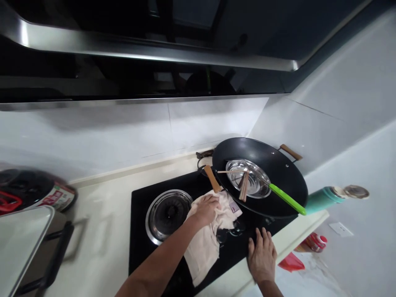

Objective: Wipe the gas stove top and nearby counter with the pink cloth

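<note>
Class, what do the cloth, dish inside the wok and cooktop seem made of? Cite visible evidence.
Cloth: perhaps cotton, matte; it bunches in soft folds.
Dish: probably stainless steel, polished; it is silvery with bright reflections.
Cooktop: likely glass, smooth, judging by its flat black surface, though enamelled metal is possible.

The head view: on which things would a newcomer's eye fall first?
Probably on the bright green handle slanting over the near right rim of the big black wok, at the right of the cooktop. Inside the wok, a shiny metal dish and wooden sticks stand out. Then comes the pale cloth under the left hand, beside the burner.
</note>
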Demonstrator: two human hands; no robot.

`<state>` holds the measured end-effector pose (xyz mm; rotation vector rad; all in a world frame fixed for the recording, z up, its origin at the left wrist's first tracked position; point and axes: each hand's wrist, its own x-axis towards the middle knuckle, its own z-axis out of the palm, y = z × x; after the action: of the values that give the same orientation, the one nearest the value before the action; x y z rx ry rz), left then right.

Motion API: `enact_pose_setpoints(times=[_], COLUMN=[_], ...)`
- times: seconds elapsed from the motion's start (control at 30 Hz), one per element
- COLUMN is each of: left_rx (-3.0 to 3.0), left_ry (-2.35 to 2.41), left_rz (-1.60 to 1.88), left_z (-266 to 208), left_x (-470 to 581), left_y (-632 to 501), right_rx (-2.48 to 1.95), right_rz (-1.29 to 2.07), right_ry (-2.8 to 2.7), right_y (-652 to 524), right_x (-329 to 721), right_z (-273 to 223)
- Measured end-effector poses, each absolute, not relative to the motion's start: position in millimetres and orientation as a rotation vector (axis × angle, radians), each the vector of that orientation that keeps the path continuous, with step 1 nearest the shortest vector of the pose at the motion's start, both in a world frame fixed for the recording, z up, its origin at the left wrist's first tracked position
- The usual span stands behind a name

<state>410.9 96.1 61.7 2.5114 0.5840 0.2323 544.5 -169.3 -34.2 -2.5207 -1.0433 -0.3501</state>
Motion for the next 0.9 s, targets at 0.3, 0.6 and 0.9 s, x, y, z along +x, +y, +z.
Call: enact_pose_setpoints(times=[0.3,0.6,0.9], left_rx=[2.545,2.673,2.531], left_ry=[0.053,0.029,0.885], left_rz=[0.066,0.066,-0.142], left_z=[63.0,54.0,52.6], left_x=[469.6,447.6,403.1], left_y=[83.4,93.4,165.1], right_rx=[-2.537,-2.513,-2.509], right_rz=[-0.327,-0.377,-0.372], right_ry=[-1.04,-1.053,-1.009], right_y=[-169.7,-174.4,-173.3], right_x=[542.6,544.5,545.9], right_z=[-29.5,-33.9,-37.4])
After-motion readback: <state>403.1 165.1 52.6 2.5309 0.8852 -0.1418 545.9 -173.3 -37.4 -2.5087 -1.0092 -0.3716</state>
